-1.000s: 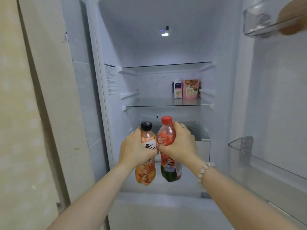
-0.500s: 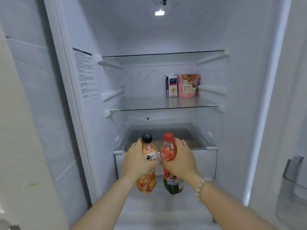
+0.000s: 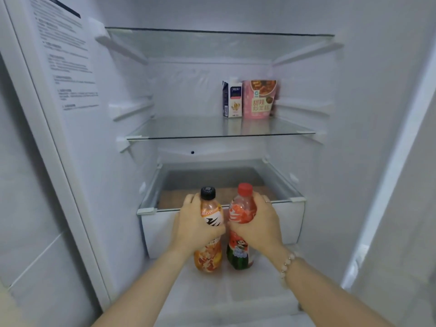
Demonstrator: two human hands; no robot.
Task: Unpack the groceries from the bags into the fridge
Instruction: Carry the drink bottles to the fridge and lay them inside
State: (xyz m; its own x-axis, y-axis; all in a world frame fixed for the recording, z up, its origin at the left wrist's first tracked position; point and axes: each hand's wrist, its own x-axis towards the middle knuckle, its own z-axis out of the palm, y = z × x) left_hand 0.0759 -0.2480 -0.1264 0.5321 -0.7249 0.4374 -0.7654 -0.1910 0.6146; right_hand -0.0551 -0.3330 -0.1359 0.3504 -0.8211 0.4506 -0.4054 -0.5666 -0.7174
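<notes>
Here the left hand (image 3: 195,226) was wrapped round the middle of an orange bottle (image 3: 208,260) with a black cap, its fingers curled over the label. Just to its right, the right hand (image 3: 258,226) gripped a red bottle (image 3: 243,207) with a red cap in the same way, fingers curled round its upper half. The two bottles stood upright, close side by side, and the thumbs of the two hands nearly met between them. A bead bracelet (image 3: 288,263) sat on the right wrist.

Both bottles were inside the open fridge (image 3: 106,166), low down, in front of the white drawer (image 3: 291,224). Their bases were close to the fridge floor below the hands; whether they touched it could not be told. Right behind the hands lay the glass cover (image 3: 283,185) over the drawer, its front edge level with the bottles' shoulders.

Above and beyond the hands was a glass shelf (image 3: 184,129). On it, up and to the right of the right hand, a small carton (image 3: 232,100) stood upright near the back wall. A pink food pouch (image 3: 259,100) stood just beside it on the right, touching or nearly so. Higher up was a second glass shelf (image 3: 212,43). Far up and left of the left hand, a printed sheet (image 3: 68,67) was stuck on the fridge's side wall.
</notes>
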